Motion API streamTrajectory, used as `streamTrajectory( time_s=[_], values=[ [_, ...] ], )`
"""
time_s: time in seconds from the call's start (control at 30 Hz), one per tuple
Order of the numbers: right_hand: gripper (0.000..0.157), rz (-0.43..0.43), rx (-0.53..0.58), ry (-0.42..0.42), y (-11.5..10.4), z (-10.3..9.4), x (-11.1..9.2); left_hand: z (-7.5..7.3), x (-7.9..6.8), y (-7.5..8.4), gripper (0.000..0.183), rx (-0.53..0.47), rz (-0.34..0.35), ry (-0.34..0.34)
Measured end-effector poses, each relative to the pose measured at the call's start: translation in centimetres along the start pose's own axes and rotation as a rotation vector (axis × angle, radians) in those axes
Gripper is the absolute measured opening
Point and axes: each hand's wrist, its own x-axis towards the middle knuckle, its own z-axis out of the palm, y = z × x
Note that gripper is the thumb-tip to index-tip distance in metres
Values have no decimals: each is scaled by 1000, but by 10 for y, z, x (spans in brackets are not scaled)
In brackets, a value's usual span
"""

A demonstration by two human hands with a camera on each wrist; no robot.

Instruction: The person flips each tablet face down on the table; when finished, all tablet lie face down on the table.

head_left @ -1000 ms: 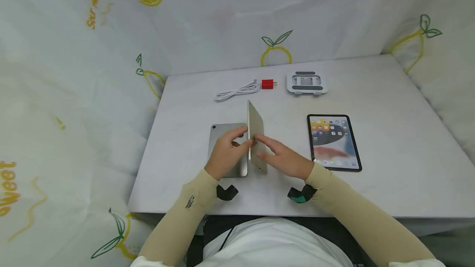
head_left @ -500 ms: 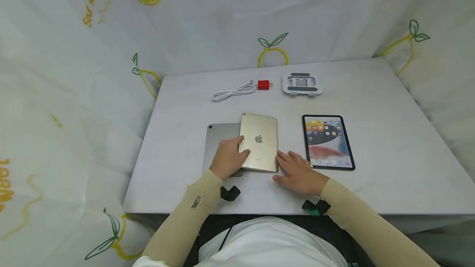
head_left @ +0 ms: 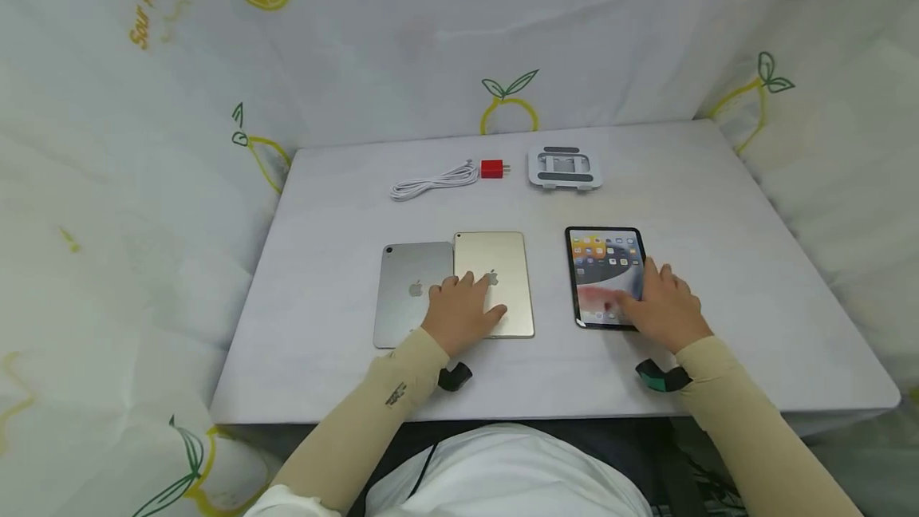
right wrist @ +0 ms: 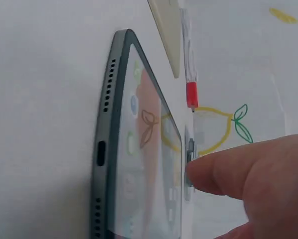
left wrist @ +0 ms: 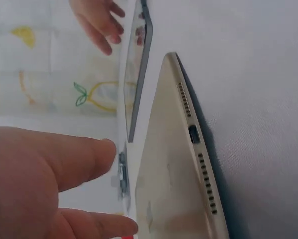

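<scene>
A gold tablet (head_left: 511, 262) lies back up, its left edge alongside a grey tablet (head_left: 402, 309) that also lies back up. My left hand (head_left: 459, 316) is over the gold tablet's left part, fingers spread and relaxed; the left wrist view shows its thumb raised off the back. To the right lies a black-edged tablet (head_left: 599, 262) with its screen lit, showing app icons. My right hand (head_left: 669, 308) is at that tablet's right edge, thumb over the screen and fingers loosely extended. In the left wrist view the right hand (left wrist: 96, 22) hangs just above the screen.
Behind the tablets lie a coiled white cable (head_left: 434, 182), a red plug adapter (head_left: 492, 169) and a folded white-and-grey stand (head_left: 565, 168). The white table (head_left: 323, 278) ends at a front edge close to the person's body. Printed cloth walls surround it.
The gold tablet has gone from standing on edge to lying flat beside the grey one. My right hand has left it and moved right to the lit tablet. The left hand's grip has loosened.
</scene>
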Motion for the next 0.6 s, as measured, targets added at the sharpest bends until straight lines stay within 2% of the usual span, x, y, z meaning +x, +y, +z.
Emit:
streamTrajectory(
  time_s=[0.07,0.13,0.27,0.37,0.5,0.6],
  values=[
    [100,43,27,-38,9,-1,2,3,3,9,69,68,10,-13],
    [100,48,70,-52,13,1,2,5,5,16,70,115,12,-18],
    [96,12,99,0,11,8,2,4,11,29,69,114,40,0],
    [93,4,86,39,9,10,2,5,19,41,69,88,147,-23],
    [92,31,102,38,6,13,0,14,26,58,70,89,321,-122],
    [89,61,168,3,2,12,-2,22,26,67,73,81,374,-170]
  ],
)
